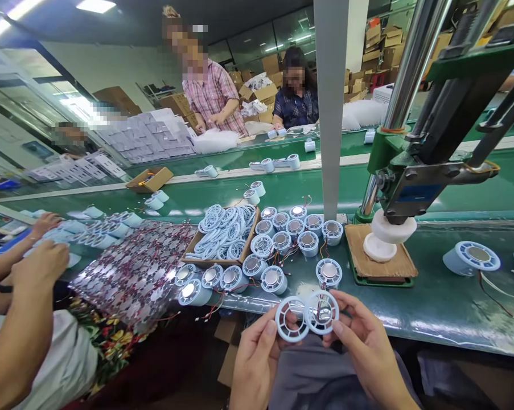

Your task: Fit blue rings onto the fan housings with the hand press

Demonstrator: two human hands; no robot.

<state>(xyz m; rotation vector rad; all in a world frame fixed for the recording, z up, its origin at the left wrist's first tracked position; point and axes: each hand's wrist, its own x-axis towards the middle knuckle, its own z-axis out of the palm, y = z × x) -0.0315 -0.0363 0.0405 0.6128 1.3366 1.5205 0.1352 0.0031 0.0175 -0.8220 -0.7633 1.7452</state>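
Bench edge ahead is crowded: round housings [274,279] in rows, cardboard box [222,236] behind. Hand press [414,171] blocks the right; bare green belt [448,302] beside it passable.

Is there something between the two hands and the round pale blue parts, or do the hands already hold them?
Nothing visible stands between them. The left hand holds the pale blue plastic ring with open spokes directly, and the right hand holds the pale blue round housing with a shiny metal centre. The two parts overlap at their edges, above the person's lap.
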